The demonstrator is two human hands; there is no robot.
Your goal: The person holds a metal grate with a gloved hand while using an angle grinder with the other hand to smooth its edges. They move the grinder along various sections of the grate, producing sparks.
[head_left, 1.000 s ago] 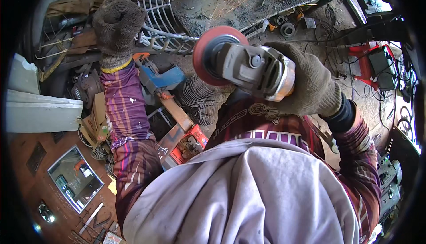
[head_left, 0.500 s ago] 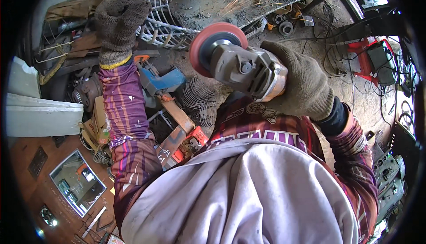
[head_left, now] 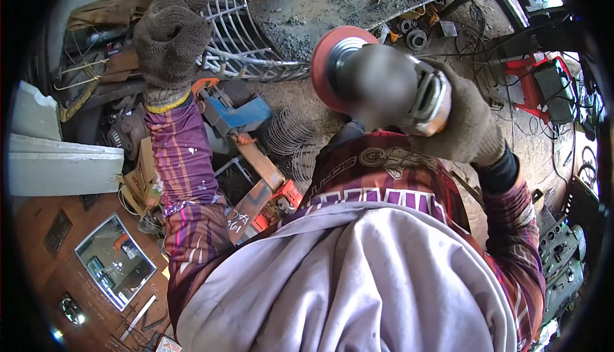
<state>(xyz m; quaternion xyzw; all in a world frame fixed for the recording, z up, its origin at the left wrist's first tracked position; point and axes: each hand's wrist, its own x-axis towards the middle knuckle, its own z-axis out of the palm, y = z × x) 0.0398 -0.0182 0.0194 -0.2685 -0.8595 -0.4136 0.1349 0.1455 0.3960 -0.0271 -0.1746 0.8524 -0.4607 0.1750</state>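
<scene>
In my gloved right hand is an angle grinder, its fingers wrapped round the body. A blurred patch covers the middle of the tool. The grinder's reddish disc stands clear of the metal, to the right of a curved grille of welded metal rods. My left hand, also in a knitted glove, is closed at the left end of the grille. Its fingertips are partly hidden. The grille rests along the near edge of a grimy worktable.
Below the grille lie a blue clamp-like metal piece and stacked wire rings. Metal rings lie beyond the table edge. Cables cross the floor near a red stand at right. A framed glass panel is at lower left.
My right hand has moved the grinder rightward, and its disc has come away from the grille. The sparks at the top are gone. My left hand has barely moved.
</scene>
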